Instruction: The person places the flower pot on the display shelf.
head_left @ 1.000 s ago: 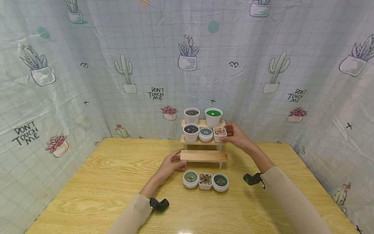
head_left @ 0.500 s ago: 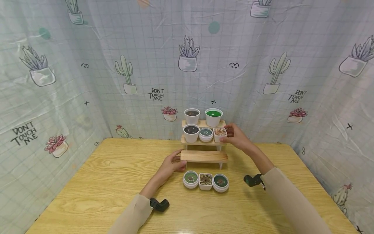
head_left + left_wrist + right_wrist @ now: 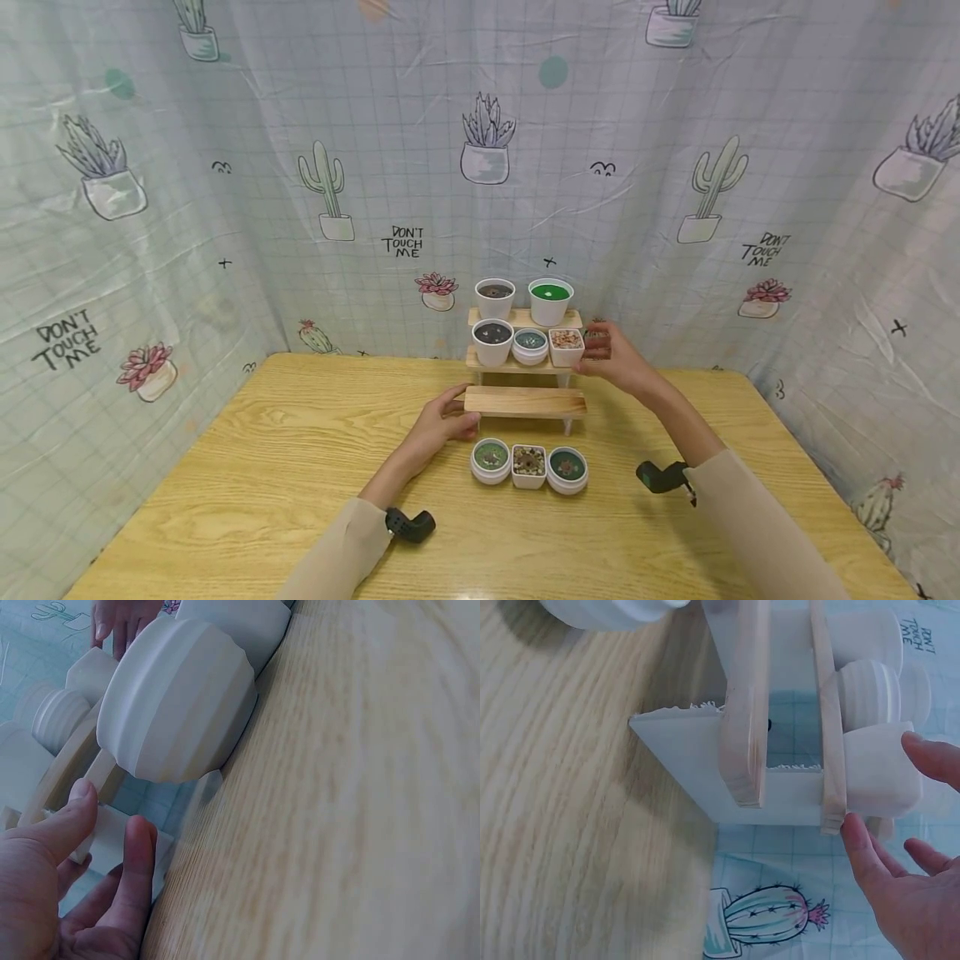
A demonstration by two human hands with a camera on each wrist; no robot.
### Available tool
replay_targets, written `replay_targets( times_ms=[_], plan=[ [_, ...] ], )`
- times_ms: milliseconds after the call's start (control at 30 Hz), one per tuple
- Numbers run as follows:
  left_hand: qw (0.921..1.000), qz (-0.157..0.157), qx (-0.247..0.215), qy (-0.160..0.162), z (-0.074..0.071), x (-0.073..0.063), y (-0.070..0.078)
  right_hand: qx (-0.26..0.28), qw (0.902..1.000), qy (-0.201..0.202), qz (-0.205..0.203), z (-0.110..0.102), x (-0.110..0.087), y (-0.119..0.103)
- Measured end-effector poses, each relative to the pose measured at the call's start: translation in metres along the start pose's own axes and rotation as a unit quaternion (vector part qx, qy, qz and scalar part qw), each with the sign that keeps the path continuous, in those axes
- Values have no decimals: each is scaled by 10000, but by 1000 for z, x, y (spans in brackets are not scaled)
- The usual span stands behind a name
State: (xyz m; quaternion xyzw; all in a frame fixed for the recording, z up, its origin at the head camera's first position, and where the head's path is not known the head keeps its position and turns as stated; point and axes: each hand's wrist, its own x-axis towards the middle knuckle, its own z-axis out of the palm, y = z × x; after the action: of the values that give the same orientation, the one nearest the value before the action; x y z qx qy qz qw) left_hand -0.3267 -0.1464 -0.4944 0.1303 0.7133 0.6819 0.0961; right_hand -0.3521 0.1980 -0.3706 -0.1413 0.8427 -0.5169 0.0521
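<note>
A three-step wooden stand [image 3: 525,401] with white side supports stands on the table. My left hand [image 3: 435,423] holds the left end of its lowest step, thumb in front and fingers behind. On the middle step are a round pot with dark filling [image 3: 492,342], a small ribbed pot [image 3: 530,347] and a square pot of reddish-white pebbles [image 3: 566,347]. My right hand [image 3: 621,360] is just right of the square pot, fingers spread and apart from it; in the right wrist view a fingertip [image 3: 855,829] is right at the step's end.
Two white pots, one brown-filled [image 3: 495,298] and one green-filled [image 3: 551,302], occupy the top step. In front of the stand are a green round pot [image 3: 491,461], a square pebble pot [image 3: 528,466] and a dark green round pot [image 3: 567,470]. A cactus-print curtain [image 3: 375,125] hangs behind.
My right hand has let go of the square pebble pot and drawn slightly to the right, its fingers spreading. The pot stays on the middle step. My left hand keeps its place.
</note>
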Motion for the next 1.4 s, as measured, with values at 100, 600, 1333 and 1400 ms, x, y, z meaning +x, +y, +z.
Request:
replay_targets(
  times_ms=[100, 600, 1333, 1400],
  plan=[
    [10000, -18, -19, 9, 1, -1, 0, 49, 10000, -24, -41, -1, -8, 1],
    [10000, -10, -22, 40, 0, -3, -1, -134, 9986, 22, -503, 7, -50, 8],
    [9999, 74, 18, 127, 2, 0, 0, 39, 9916, -624, -1132, 29, -84, 27],
    [9999, 75, 3, 129, 2, 0, -1, 2, 9907, -777, -1114, 30, -86, 26]
  ],
)
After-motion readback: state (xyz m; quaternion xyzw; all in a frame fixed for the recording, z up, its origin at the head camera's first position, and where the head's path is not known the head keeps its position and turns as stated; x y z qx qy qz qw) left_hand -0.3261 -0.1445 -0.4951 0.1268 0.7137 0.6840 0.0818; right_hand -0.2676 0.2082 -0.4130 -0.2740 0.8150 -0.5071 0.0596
